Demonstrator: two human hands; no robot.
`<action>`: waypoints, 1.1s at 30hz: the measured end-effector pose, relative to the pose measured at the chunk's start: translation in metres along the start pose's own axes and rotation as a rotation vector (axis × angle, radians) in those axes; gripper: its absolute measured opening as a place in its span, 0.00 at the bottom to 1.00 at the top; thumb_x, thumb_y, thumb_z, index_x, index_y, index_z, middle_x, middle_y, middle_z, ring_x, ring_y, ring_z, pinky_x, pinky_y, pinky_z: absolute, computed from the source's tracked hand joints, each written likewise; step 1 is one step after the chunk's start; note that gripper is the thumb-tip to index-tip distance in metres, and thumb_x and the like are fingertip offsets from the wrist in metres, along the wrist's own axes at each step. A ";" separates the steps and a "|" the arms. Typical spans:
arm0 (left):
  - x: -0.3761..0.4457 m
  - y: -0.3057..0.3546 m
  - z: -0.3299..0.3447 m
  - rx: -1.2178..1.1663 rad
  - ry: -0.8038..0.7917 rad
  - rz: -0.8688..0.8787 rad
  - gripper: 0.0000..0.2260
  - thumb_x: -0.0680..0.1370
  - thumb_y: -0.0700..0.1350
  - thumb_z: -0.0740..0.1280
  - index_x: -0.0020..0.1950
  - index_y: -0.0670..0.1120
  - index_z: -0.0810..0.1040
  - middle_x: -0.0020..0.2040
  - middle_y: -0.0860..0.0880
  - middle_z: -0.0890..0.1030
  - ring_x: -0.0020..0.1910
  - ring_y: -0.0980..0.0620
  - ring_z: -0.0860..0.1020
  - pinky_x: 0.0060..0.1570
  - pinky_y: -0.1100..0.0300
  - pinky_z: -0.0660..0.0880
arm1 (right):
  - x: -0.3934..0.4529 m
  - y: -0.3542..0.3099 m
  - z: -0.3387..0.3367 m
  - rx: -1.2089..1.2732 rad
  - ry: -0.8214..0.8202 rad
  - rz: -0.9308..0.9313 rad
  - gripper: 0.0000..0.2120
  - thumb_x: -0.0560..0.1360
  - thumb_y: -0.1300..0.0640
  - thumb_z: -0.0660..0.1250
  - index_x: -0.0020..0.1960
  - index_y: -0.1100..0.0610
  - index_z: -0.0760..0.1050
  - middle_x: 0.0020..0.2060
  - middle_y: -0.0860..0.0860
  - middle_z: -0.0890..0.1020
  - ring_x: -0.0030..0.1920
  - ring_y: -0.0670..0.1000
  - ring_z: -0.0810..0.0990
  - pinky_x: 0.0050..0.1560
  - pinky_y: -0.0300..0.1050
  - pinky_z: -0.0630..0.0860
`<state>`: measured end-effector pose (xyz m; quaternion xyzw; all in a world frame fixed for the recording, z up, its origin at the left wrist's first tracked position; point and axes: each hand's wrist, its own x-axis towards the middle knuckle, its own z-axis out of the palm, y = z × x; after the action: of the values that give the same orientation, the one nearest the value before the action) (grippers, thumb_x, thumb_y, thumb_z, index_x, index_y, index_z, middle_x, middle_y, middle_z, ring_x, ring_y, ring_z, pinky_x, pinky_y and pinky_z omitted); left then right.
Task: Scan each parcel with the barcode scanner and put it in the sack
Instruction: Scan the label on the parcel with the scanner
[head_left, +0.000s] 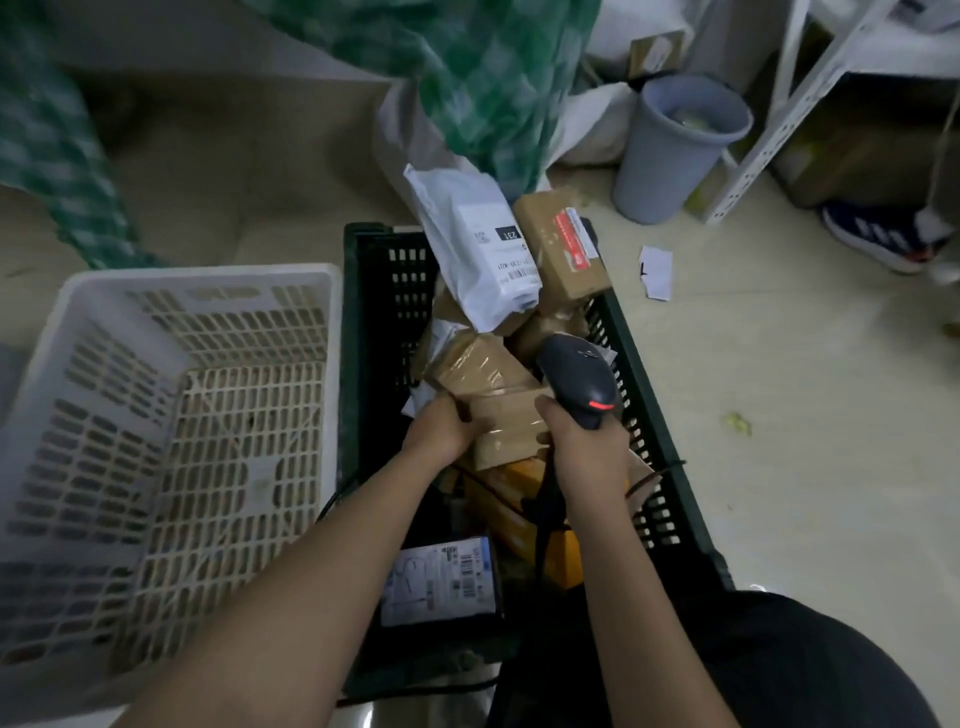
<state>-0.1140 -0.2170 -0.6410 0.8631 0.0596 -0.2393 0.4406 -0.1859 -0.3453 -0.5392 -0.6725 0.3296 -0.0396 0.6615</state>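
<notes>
Item: small brown carton (511, 426), atop the parcels in the dark crate (363, 332), our left hand (441, 431) curled round its near end. Our right hand (587, 447) grips the barcode scanner (579, 379) just beside it. We should turn the label toward the scanner first; the green sack (483, 88) hangs well beyond.

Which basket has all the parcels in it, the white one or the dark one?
The dark green basket on the right, under both hands, holds the parcels. The white basket beside it holds none.

Bare forearms, no sleeves showing; dark garment (789, 670) at lower right.
</notes>
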 end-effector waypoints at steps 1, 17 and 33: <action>0.003 0.000 0.002 0.007 -0.010 -0.033 0.30 0.75 0.53 0.70 0.72 0.43 0.65 0.64 0.43 0.75 0.60 0.44 0.75 0.53 0.57 0.73 | 0.005 0.003 0.002 0.003 -0.007 0.002 0.06 0.73 0.61 0.71 0.42 0.53 0.75 0.34 0.52 0.78 0.33 0.48 0.76 0.24 0.29 0.70; -0.088 -0.005 -0.077 -0.190 0.273 0.286 0.29 0.67 0.43 0.78 0.64 0.48 0.71 0.62 0.50 0.74 0.61 0.54 0.72 0.58 0.63 0.69 | -0.028 -0.011 0.010 0.048 -0.051 -0.106 0.08 0.73 0.61 0.72 0.42 0.50 0.75 0.34 0.47 0.79 0.35 0.46 0.76 0.37 0.39 0.72; -0.262 -0.084 -0.157 -0.193 0.406 0.513 0.27 0.68 0.35 0.76 0.62 0.54 0.72 0.61 0.53 0.71 0.63 0.53 0.70 0.59 0.49 0.75 | -0.158 -0.003 0.067 0.106 -0.319 -0.001 0.16 0.72 0.54 0.74 0.56 0.54 0.73 0.46 0.49 0.81 0.41 0.44 0.79 0.33 0.33 0.76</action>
<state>-0.3145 -0.0140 -0.5027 0.8345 -0.0505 0.0627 0.5451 -0.2753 -0.2090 -0.4844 -0.6347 0.2173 0.0501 0.7399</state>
